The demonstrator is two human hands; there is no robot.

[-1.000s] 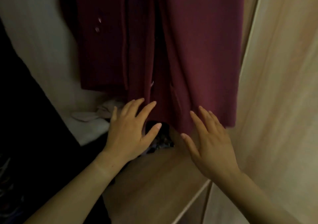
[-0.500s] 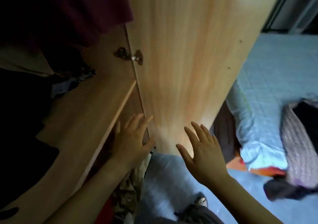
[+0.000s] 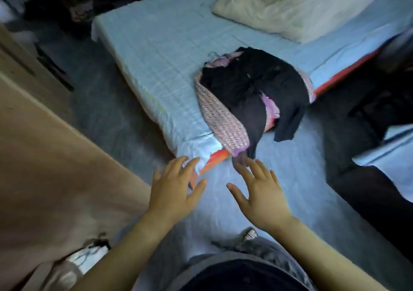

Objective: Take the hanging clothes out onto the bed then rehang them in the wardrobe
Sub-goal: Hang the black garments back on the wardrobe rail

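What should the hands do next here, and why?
Probably reach forward and take the black garment lying on the bed for rehanging: the left hand and right hand are both open, empty, and short of it.

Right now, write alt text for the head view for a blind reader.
The left hand and right hand, both open and empty, reach toward a pile of black and pink clothes on the corner of a blue-sheeted bed. A pale pillow lies beyond.
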